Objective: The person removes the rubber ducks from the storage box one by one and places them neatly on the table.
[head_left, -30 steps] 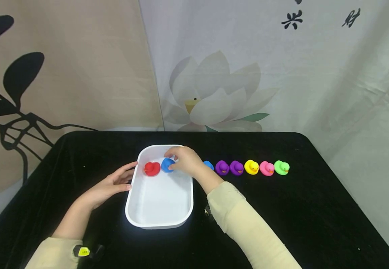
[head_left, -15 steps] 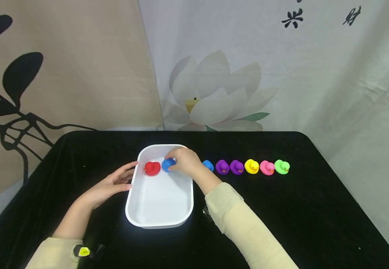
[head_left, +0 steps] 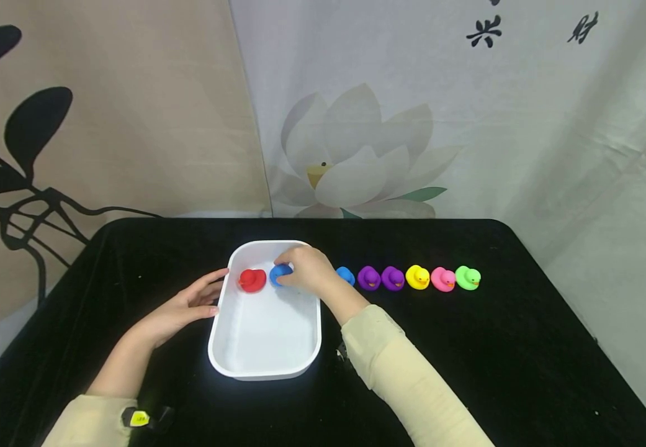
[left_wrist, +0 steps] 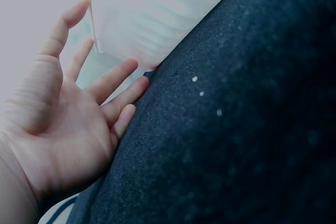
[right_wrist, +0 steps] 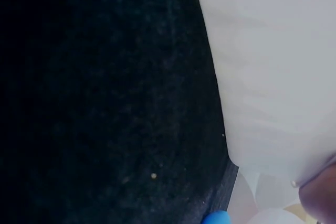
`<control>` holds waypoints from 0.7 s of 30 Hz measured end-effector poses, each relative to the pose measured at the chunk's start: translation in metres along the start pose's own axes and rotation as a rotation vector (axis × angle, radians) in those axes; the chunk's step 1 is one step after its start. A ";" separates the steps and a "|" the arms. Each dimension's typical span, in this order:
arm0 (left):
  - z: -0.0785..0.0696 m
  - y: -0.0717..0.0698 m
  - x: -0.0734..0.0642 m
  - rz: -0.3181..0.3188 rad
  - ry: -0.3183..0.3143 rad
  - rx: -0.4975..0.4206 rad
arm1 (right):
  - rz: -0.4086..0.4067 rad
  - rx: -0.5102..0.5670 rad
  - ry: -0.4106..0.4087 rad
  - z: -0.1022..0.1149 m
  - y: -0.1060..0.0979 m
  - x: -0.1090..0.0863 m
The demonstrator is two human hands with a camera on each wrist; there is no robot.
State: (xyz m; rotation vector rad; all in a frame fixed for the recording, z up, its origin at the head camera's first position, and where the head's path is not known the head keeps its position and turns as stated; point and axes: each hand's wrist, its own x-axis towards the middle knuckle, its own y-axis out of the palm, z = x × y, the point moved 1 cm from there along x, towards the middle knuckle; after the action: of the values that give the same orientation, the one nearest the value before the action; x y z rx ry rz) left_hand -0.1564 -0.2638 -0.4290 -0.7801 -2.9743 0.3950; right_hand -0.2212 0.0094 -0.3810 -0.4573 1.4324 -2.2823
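A white tray (head_left: 264,338) stands on the black cloth, with a red rubber duck (head_left: 252,280) in its far left part. Just right of that duck, my right hand (head_left: 310,270) reaches over the tray's right rim and pinches a blue rubber duck (head_left: 278,273) between thumb and fingers. Part of this duck is hidden by the fingers. My left hand (head_left: 180,309) is at the tray's left side, fingertips against the wall. The left wrist view shows this hand (left_wrist: 73,108) with spread fingers. In the right wrist view only a bit of hand (right_wrist: 319,195) shows.
Right of the tray runs a row of ducks: a blue duck (head_left: 346,275) partly behind the right wrist, two purple ducks (head_left: 369,279), a yellow duck (head_left: 417,277), a pink duck (head_left: 443,279) and a green duck (head_left: 468,278). A printed curtain (head_left: 356,56) hangs behind the table.
The pinched blue duck has shifted and turned slightly, a little farther from the red duck. My right forearm has moved slightly left. The left hand and tray stay put.
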 end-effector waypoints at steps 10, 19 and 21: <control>-0.001 0.000 0.000 -0.001 -0.007 0.001 | -0.041 0.062 -0.043 -0.001 -0.002 -0.002; -0.002 0.000 -0.001 -0.004 -0.007 0.006 | -0.079 0.103 -0.051 -0.001 -0.003 -0.005; -0.002 0.000 -0.001 -0.004 -0.008 0.006 | -0.087 0.112 -0.064 -0.001 -0.004 -0.006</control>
State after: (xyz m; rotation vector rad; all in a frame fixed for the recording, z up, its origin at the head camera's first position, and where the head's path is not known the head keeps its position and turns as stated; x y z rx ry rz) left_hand -0.1557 -0.2637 -0.4275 -0.7732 -2.9798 0.4075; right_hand -0.2171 0.0150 -0.3779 -0.5625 1.2696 -2.3795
